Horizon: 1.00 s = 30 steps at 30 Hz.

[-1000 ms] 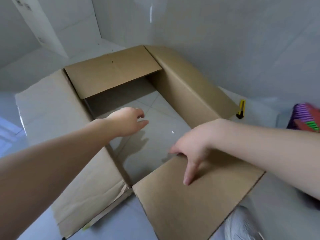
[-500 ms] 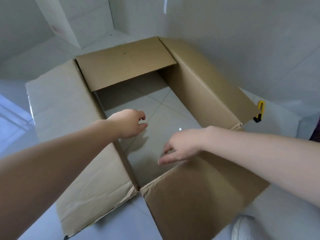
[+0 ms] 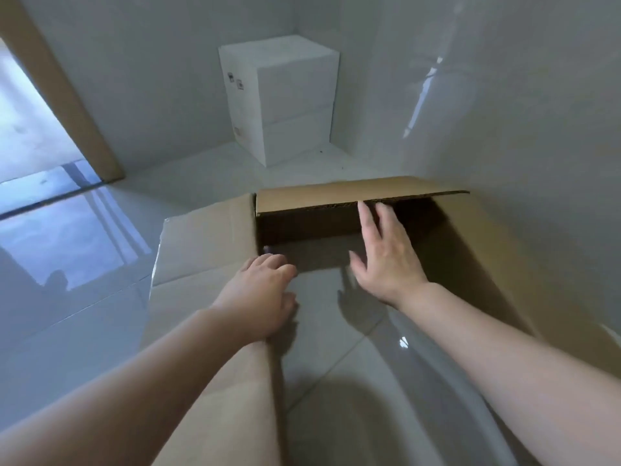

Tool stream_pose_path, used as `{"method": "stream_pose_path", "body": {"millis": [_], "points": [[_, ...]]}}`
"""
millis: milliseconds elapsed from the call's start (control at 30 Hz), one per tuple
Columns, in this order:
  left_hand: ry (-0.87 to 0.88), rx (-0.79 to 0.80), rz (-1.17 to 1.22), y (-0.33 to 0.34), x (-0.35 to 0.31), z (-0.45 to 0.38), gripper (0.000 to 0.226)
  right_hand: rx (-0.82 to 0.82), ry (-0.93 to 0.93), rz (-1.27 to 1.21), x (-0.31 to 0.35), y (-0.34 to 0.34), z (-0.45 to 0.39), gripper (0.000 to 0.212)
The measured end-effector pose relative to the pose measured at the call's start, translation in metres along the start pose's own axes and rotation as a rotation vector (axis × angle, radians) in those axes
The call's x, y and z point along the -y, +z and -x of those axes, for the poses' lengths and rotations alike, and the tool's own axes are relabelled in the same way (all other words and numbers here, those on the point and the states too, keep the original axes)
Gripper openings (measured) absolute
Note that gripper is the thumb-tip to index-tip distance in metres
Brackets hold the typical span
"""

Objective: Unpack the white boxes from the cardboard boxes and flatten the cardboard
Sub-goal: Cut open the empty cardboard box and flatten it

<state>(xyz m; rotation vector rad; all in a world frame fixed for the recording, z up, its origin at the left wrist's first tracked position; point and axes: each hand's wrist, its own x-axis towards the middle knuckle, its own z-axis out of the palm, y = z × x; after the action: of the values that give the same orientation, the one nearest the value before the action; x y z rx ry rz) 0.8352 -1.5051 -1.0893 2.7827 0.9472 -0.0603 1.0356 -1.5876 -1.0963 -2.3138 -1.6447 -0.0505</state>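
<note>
White tiled floor (image 3: 100, 324), white boxes (image 3: 285, 102) already stacked in the corner: you're gripping the cardboard box (image 3: 208, 243) wall with your left hand (image 3: 258, 297) to steady it while your right hand (image 3: 386, 257), fingers spread and holding nothing, is reaching toward the far flap (image 3: 353, 193) just beyond, likely to fold it flat.

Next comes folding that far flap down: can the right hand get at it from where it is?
Probably yes. The right hand is open inside the cardboard box, fingertips right at the far flap edge, with nothing between them. The left hand grips the left wall, clear of it.
</note>
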Motion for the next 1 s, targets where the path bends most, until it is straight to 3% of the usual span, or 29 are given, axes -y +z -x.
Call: {"method": "stream_pose_path", "body": {"millis": [133,267,367,500,600,767,1000], "points": [[-0.145,0.011,0.004,0.011,0.018,0.007,0.054,-0.084,-0.029,0.064,0.006,-0.012,-0.072,0.085],[-0.363,-0.023,0.147,0.020,0.033,0.020,0.080,-0.035,0.164,0.025,-0.012,-0.023,-0.123,0.087],[-0.607,-0.016,0.226,0.018,0.054,0.030,0.098,-0.024,0.278,-0.015,-0.044,-0.031,-0.123,0.089],[-0.989,-0.027,0.508,0.017,0.087,0.046,0.132,-0.021,0.223,0.028,-0.063,-0.049,-0.124,0.088],[-1.124,-0.032,0.701,0.011,0.093,0.057,0.111,0.000,0.150,0.100,-0.054,-0.059,-0.137,0.087],[-1.024,-0.107,0.797,0.018,0.094,0.065,0.070,0.144,0.070,0.191,-0.035,-0.048,-0.159,0.086],[-0.977,-0.133,0.739,0.020,0.094,0.068,0.071,0.471,0.181,0.085,-0.013,0.031,-0.176,0.096]]}}
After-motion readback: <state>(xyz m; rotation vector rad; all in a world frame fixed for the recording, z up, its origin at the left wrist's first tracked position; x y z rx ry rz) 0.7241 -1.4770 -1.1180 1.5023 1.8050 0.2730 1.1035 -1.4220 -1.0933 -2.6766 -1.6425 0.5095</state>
